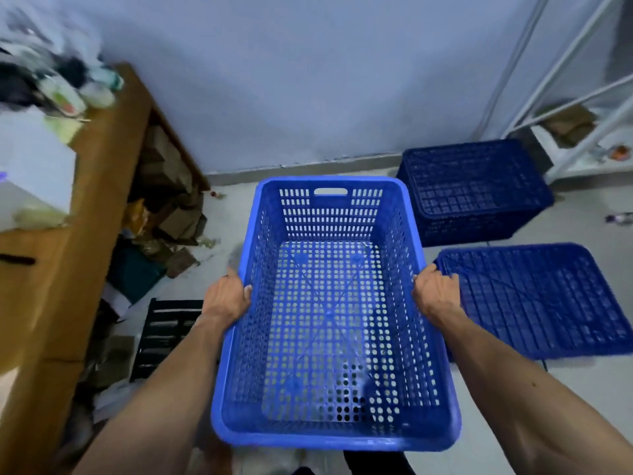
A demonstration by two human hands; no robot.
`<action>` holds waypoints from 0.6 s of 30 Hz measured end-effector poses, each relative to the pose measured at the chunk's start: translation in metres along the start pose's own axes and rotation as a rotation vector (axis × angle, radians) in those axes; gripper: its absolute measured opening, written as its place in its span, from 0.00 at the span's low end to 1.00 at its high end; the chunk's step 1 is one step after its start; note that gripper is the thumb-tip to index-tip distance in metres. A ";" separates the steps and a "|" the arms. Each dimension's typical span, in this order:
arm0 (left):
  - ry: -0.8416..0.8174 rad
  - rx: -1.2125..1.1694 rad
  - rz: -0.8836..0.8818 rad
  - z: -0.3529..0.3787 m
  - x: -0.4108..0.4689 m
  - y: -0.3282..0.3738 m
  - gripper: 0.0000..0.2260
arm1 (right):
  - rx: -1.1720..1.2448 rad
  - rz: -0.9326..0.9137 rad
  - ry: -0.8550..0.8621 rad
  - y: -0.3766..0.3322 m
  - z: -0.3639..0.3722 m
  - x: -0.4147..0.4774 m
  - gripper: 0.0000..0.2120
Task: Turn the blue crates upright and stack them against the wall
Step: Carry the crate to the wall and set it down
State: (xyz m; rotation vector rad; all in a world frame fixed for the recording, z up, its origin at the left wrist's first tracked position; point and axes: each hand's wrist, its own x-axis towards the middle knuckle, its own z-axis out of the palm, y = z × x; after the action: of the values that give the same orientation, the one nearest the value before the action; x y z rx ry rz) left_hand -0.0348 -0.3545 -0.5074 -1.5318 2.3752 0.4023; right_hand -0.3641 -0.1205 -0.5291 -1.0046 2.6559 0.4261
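Note:
A light blue perforated crate [330, 437] is upright and held in the air in front of me, its open top facing up. My left hand [227, 296] grips its left rim and my right hand [433, 293] grips its right rim. Two darker blue crates lie upside down on the floor at the right: one [472, 190] close to the wall, the other [537, 299] nearer to me, beside my right hand. The pale wall [308, 80] rises straight ahead.
A wooden desk [102, 186] with clutter on top stands at the left, with cardboard boxes [171, 207] piled beneath it. A black crate [164, 334] lies on the floor by my left arm. A white metal shelf [582, 108] fills the right corner.

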 end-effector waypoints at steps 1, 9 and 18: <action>0.002 -0.004 -0.018 -0.004 0.011 0.002 0.17 | 0.012 -0.016 0.007 -0.003 -0.006 0.020 0.15; 0.021 -0.060 -0.146 -0.040 0.078 0.006 0.16 | 0.066 -0.139 -0.021 -0.050 -0.083 0.145 0.17; 0.048 -0.144 -0.224 -0.062 0.207 -0.017 0.19 | 0.057 -0.197 -0.019 -0.134 -0.141 0.275 0.14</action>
State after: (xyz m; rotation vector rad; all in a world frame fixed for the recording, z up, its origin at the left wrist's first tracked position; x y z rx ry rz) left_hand -0.1059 -0.5576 -0.5308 -1.8678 2.2186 0.4991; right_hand -0.4926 -0.4317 -0.5184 -1.2224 2.5062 0.3140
